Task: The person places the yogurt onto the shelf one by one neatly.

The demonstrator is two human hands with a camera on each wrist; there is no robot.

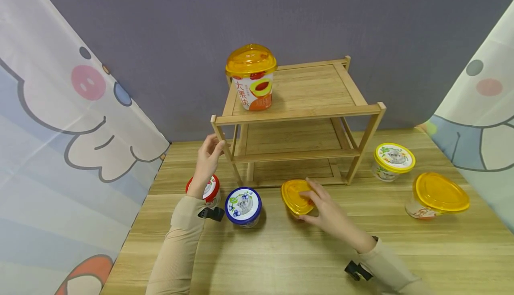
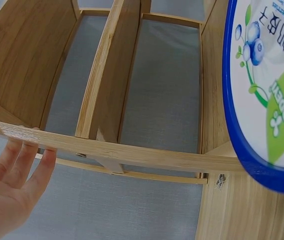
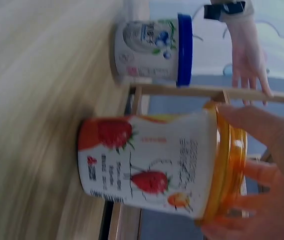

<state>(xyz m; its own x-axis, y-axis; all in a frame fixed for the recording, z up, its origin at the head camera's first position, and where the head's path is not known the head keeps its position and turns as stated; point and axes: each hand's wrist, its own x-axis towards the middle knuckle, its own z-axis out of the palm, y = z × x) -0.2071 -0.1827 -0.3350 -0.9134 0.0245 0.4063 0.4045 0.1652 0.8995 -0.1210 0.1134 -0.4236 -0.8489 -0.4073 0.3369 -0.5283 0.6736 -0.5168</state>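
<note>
My left hand (image 1: 209,154) holds the front left post of a wooden shelf rack (image 1: 297,115), fingertips behind the post in the left wrist view. In front of the rack, my right hand (image 1: 327,210) grips the domed orange lid of a yogurt cup (image 1: 294,195) from above. Strawberry pictures mark this yogurt cup's white side (image 3: 151,170) in the right wrist view; it stands upright on the table. Between my hands sits a blue-lidded yogurt cup (image 1: 242,207). Partly hidden by my left wrist is a red-lidded cup (image 1: 212,189).
Another orange-domed cup (image 1: 252,78) stands on the rack's top shelf, at the left. To the right of the rack are a yellow-lidded cup (image 1: 394,159) and one more orange-lidded cup (image 1: 437,194). Cartoon-print curtains (image 1: 52,107) hang at both sides of the wooden table (image 1: 273,263).
</note>
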